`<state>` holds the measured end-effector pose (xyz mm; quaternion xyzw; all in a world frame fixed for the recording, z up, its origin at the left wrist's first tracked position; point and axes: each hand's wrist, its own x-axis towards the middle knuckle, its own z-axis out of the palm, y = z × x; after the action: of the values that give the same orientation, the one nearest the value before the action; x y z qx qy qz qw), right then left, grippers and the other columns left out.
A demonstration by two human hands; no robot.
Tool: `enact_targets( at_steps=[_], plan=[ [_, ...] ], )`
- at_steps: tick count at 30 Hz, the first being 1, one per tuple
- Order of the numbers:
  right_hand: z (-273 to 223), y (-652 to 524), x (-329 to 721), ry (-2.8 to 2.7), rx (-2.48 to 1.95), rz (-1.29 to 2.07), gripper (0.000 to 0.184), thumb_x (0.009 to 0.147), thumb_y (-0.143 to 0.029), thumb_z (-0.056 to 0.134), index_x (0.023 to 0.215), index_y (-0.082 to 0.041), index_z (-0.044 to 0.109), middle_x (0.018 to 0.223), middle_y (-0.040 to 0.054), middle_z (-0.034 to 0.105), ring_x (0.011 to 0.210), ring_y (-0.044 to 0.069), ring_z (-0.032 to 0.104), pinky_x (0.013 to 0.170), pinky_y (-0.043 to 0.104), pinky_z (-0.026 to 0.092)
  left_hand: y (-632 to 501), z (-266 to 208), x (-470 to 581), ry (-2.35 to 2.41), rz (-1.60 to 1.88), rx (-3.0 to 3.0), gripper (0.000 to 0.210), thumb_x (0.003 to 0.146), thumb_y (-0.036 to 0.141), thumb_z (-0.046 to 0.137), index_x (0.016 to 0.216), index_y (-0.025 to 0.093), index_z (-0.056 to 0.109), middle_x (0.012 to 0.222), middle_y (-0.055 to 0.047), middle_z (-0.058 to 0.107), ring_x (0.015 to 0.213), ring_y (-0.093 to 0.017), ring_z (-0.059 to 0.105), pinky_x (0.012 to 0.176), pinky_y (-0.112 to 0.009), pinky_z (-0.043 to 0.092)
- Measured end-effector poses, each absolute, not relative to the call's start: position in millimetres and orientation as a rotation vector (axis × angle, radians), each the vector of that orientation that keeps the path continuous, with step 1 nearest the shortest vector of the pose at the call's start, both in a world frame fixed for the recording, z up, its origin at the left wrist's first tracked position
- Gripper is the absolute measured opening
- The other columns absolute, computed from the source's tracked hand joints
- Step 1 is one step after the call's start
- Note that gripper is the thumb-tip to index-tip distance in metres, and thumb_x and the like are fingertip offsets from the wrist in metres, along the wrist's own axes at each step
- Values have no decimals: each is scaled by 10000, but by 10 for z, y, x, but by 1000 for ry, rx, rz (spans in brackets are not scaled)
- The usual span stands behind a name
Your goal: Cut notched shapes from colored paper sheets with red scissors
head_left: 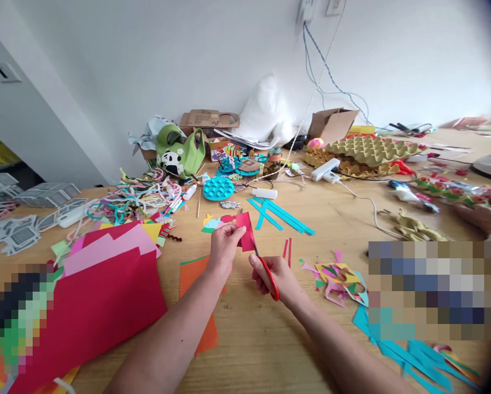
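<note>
Between finger and thumb, my left hand [224, 246] pinches a small red-pink piece of paper [246, 232], raised over the middle of the table. My right hand [276, 276] grips scissors with red handles [270, 279], their blades at the paper's lower right edge. Two thin red strips [287, 251] lie just right of the paper. Beyond it are several blue paper strips [280, 216]. Small colourful paper cutouts [212, 224] sit behind my left hand, partly hidden by it. Under my left forearm lies an orange sheet [194, 279].
Large red sheets [118, 295] and pink paper [101, 254] cover the left. Paper scraps [335, 279] lie at right. Behind stand a green bag [182, 156], a blue paint palette [218, 188], egg trays [372, 150] and a power strip [325, 169]. Another person's hand [483, 216] is far right.
</note>
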<state>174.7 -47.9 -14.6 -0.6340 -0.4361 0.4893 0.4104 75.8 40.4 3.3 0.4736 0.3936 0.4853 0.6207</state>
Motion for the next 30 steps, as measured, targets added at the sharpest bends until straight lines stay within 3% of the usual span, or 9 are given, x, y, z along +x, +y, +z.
enact_targets(
  at_steps=[18,30],
  plan=[
    [-175,-460,1790,-1022,-1513,1270,526,721,-642,546,545,-146,545,410,3,542,335,92,490,335,188,340,302,-36,783,898,1005,1122,285,596,320,693,499,162,478,458,58,432,453,-73,397,487,-217,371],
    [-101,-487,1792,-1065,-1412,1278,527,755,-631,510,574,-137,555,437,5,551,363,89,493,391,197,368,265,58,754,855,922,1107,218,594,278,697,519,150,537,479,37,527,439,-76,439,482,-223,391]
  ],
)
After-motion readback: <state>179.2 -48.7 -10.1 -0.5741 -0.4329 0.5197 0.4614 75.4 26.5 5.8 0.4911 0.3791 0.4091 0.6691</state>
